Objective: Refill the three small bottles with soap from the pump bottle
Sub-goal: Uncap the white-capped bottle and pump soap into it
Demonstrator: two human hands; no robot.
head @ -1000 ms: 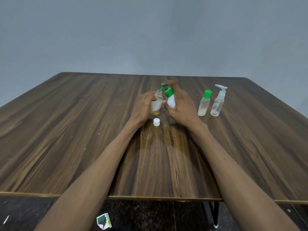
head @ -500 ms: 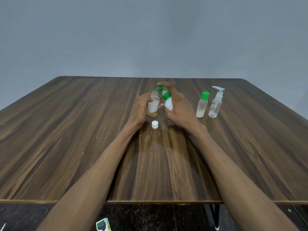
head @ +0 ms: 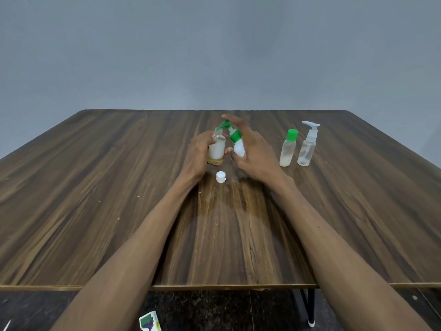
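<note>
Soap transfer is under way in the head view, the only one given. The left hand is wrapped around an uncapped small bottle, holding it upright just above or on the tabletop; which of the two I cannot tell. It looks milky through most of its body with an amber layer at the base. The right hand is closed on the green-topped pump bottle, tilted toward the left, its forefinger lying over the pump head and the green nozzle reaching to the open neck. A white cap lies on the tabletop just in front of both hands, apart from them.

To the right stand a green-capped small bottle, pale liquid in its lower part, and beside it a clear bottle with a white pump top, seemingly near empty.

Doing this step well probably means keeping the nozzle tip right over the narrow mouth, pressing in short, slow strokes, and holding the receiving bottle steady and vertical so thick soap does not string down the outside. Stopping short of the threads would leave room for the cap. Tilting the pump bottle further risks its dip tube drawing air.
</note>
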